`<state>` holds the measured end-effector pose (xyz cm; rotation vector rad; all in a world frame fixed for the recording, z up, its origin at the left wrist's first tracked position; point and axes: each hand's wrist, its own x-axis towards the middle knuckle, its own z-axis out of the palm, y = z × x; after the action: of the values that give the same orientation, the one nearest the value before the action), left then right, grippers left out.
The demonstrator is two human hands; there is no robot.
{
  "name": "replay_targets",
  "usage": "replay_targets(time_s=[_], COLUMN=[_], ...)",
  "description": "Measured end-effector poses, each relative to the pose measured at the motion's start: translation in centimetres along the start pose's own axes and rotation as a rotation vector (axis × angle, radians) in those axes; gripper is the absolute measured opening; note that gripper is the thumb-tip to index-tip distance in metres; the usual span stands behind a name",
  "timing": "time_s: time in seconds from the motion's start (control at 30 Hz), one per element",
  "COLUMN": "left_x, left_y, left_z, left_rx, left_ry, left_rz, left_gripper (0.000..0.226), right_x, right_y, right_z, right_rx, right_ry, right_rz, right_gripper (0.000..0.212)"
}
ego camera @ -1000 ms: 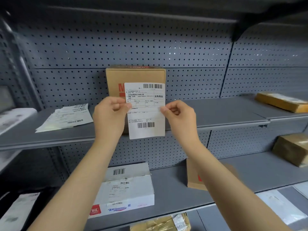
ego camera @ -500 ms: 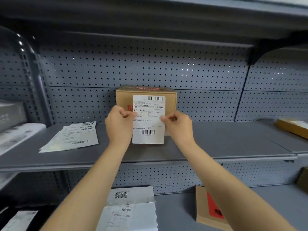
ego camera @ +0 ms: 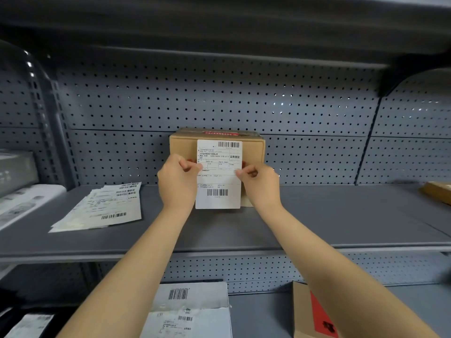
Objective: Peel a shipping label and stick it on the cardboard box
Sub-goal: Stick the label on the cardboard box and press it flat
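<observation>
- label (ego camera: pixel 219 181): white sheet with barcodes top and bottom, upright, held in front of the box's front face. top edge sits just below the box's top edge, bottom edge hangs past the box base over the shelf. can't tell if it touches the cardboard.
- box (ego camera: pixel 183 147): brown cardboard, stands on the middle shelf (ego camera: pixel 341 215) against the pegboard (ego camera: pixel 195 101), red tape strip on top.
- left hand (ego camera: pixel 178 184): closed, thumb and finger pinch the label's left edge about mid-height.
- right hand (ego camera: pixel 262 184): closed, pinches the label's right edge at about the same height. both forearms reach up from the bottom of the view.
- sheets (ego camera: pixel 105 208): fanned pile of printed label sheets lying flat on the same shelf, left of the box, well apart from it.
- parcel (ego camera: pixel 436 193): brown, far right on the shelf, cut by the frame edge.
- white box (ego camera: pixel 192 313): on the lower shelf below the left forearm, barcode stickers on top.
- brown box (ego camera: pixel 307 313): lower shelf, right of the white box, red patch on its side, partly behind the right forearm.
- far left: pale parcels, blurred, can't tell more.
</observation>
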<state>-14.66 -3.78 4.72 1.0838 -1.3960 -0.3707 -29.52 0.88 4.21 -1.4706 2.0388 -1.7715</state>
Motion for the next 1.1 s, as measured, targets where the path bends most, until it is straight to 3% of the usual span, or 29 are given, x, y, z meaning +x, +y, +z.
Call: replay_targets(time_s=[0.2,0.47,0.63,1.1], left_x=[0.3,0.3,0.5,1.0], left_y=[-0.6,-0.8,-0.8,-1.2], left_z=[0.9,1.4,1.7,2.9], left_rx=[0.006,0.017,0.049,0.226], left_ry=[0.005,0.018,0.021,0.042], left_rz=[0.003,-0.006,-0.010,0.114], left_gripper=[0.028,0.035,0.026,0.024], right_x=[0.3,0.6,0.8,1.3], right_y=[0.1,0.4,0.3,0.5], right_z=[0.2,0.6,0.8,1.7], right_rx=[-0.036,-0.056,-0.092,-0.193], right_ry=[0.000,0.006,0.023,0.091], right_rz=[-0.014,-0.012,-0.011,-0.070], right_gripper=[0.015,0.019,0.023,0.026])
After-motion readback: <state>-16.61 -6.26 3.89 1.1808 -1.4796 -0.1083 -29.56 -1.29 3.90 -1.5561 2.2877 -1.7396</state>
